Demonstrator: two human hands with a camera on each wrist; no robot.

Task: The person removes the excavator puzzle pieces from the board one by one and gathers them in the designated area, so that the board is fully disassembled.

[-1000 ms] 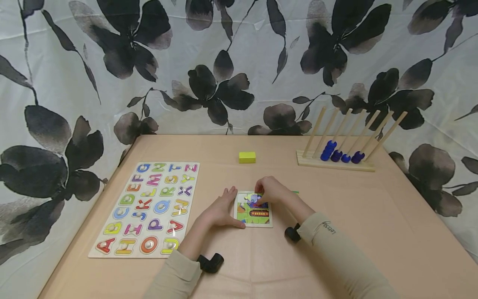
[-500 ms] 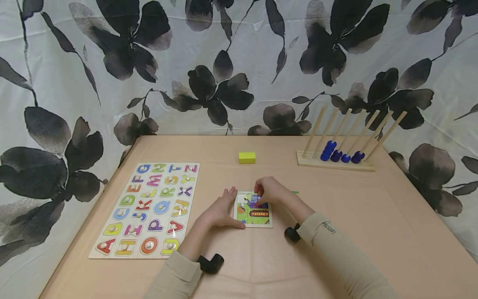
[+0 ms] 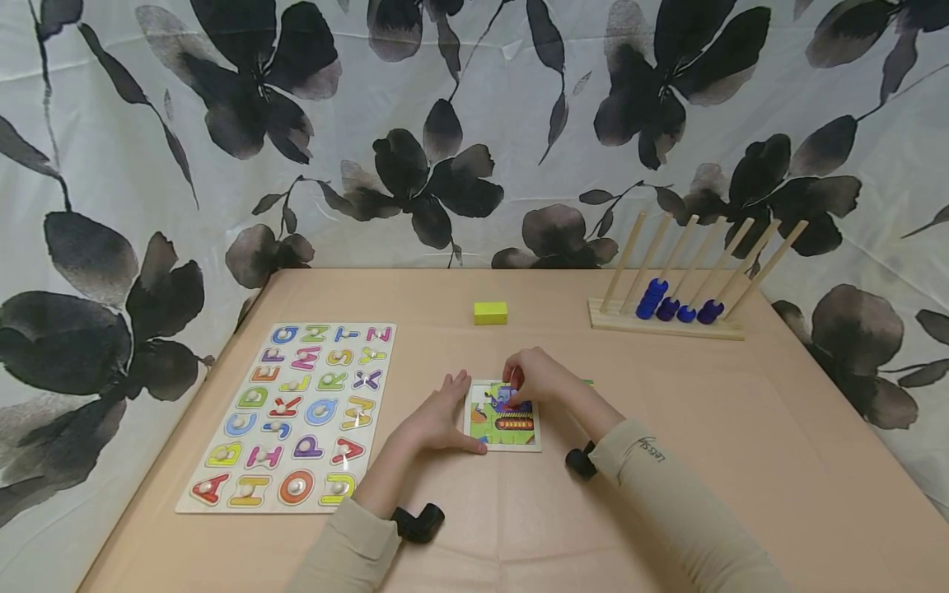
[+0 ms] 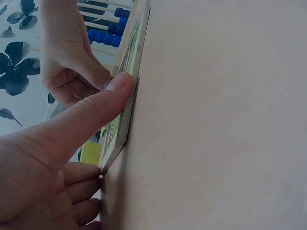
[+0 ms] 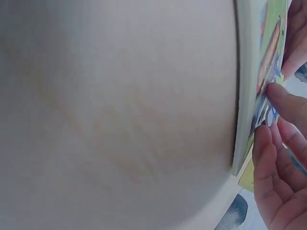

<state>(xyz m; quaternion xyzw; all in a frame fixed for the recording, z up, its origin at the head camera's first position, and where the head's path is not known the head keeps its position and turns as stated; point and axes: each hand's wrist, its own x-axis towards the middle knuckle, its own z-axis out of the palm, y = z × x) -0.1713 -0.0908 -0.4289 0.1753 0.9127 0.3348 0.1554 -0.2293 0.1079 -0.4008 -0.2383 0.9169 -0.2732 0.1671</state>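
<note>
A small picture puzzle (image 3: 504, 436) with a white frame lies mid-table in the head view, showing an orange and purple vehicle on green. My left hand (image 3: 437, 420) steadies its left side: the fingers extend along the left edge, and the thumb (image 4: 103, 103) lies across the near edge in the left wrist view. Over the upper right part, my right hand (image 3: 543, 377) pinches a small bluish puzzle piece (image 5: 270, 116) between thumb and fingertips, right at the picture's surface. That hand hides the puzzle's upper right corner. A thin green edge (image 3: 588, 381) peeks out beyond it.
To the left lies an alphabet board (image 3: 292, 416) with colourful letters. A yellow block (image 3: 491, 313) sits behind the puzzle. At the back right stands a wooden peg rack (image 3: 667, 328) with upright rods and several blue beads. A floral cloth (image 3: 415, 99) hangs behind the table.
My right hand has shifted very slightly left over the puzzle, still pinching the piece. The left hand and the puzzle stay where they were.
</note>
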